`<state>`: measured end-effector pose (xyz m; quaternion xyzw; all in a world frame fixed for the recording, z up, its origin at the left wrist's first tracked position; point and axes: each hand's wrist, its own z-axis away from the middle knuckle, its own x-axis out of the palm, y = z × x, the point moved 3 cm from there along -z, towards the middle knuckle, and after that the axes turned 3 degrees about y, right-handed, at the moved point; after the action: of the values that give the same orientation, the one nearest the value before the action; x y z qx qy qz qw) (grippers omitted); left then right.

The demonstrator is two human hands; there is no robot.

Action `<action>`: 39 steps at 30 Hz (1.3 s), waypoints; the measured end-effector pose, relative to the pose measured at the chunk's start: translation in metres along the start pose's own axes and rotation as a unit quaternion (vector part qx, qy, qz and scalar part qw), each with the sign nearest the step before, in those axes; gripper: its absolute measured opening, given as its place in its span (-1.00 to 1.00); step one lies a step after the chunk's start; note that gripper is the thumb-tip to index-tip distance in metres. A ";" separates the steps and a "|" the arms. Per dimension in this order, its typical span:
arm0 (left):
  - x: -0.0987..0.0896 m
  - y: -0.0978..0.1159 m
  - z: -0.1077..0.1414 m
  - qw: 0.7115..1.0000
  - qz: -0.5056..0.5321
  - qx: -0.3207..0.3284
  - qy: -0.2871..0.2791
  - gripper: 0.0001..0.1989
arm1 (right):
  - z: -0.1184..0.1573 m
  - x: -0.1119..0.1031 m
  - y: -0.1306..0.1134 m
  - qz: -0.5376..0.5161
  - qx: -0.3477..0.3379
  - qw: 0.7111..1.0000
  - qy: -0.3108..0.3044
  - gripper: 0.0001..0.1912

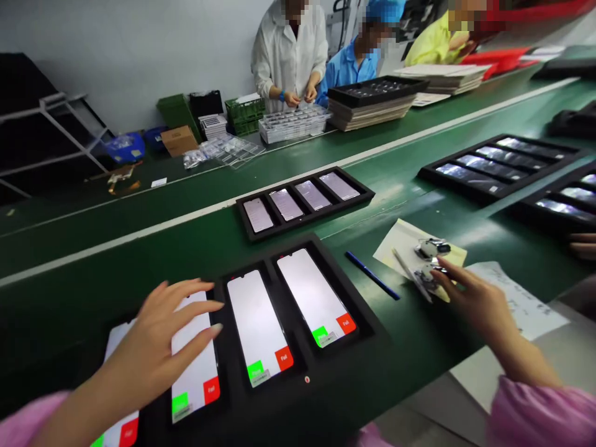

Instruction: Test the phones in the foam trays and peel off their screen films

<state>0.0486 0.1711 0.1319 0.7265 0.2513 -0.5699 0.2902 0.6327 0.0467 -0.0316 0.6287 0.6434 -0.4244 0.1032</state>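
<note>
A black foam tray (pixel 298 397) holds several phones with white lit screens and green and red "Pass"/"Fail" squares. Over the second phone from the left (pixel 193 347) hovers my left hand (pixel 161 332), fingers apart and holding nothing; it hides part of that phone and of the leftmost one (pixel 121 397). Two more phones, one in the middle (pixel 256 326) and one at the right (pixel 314 295), show fully. My right hand (pixel 482 301) pinches at a small shiny metallic piece (pixel 431 276) on yellowish paper (pixel 395 245). A similar piece (pixel 432 248) lies just behind it.
A blue pen (pixel 372 275) and a whitish pen (pixel 412 276) lie between my hands, beside a handwritten sheet (pixel 516 298). Behind is another phone tray (pixel 302 226); more trays (pixel 503 164) stand at right. Co-workers (pixel 291 56) work across the green bench (pixel 195 242).
</note>
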 end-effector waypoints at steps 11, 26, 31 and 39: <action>0.041 0.019 -0.089 0.996 -0.075 -0.045 -0.026 -0.60 | -0.030 -0.018 -0.093 -0.017 -0.132 0.989 0.058 -0.34; 0.048 0.002 -0.069 0.978 0.109 -0.159 -0.074 -0.59 | -0.088 0.087 -0.284 -0.078 -0.354 0.893 -0.267 -0.67; 0.037 0.012 -0.081 0.996 0.020 -0.087 -0.010 -0.69 | -0.077 0.092 -0.287 -0.162 -0.322 0.894 -0.267 -0.87; 0.051 0.117 -0.063 0.969 0.173 0.172 0.023 -0.66 | -0.068 0.054 -0.240 -0.176 -0.332 0.861 -0.343 -0.74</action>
<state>0.1846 0.1343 0.1090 0.8111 0.0265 -0.5286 0.2489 0.4342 0.1678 0.0743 0.2479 0.7700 -0.3855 0.4438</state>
